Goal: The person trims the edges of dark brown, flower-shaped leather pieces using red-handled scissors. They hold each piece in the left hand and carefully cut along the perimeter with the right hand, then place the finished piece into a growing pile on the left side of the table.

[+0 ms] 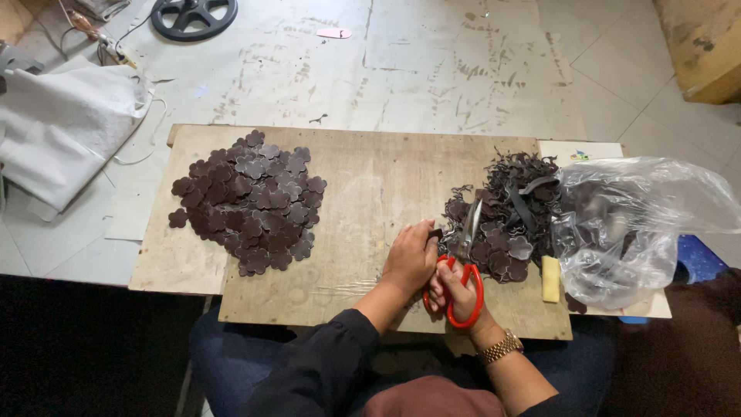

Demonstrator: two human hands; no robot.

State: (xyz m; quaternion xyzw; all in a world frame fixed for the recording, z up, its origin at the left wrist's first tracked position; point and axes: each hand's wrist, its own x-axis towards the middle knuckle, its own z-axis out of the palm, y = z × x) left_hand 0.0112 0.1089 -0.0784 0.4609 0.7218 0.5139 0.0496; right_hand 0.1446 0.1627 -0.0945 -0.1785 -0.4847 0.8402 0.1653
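Both hands meet at one dark flower-shaped piece point(437, 234): left hand point(411, 259) pinching it steady, right hand point(457, 293) closed through red-handled scissors point(461, 262), blades parted just beyond it.

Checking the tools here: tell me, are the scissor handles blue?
No, the scissors in the right hand have red handles.

Worn wooden board point(347, 177) over pale, perhaps tiled, floor point(633, 69).
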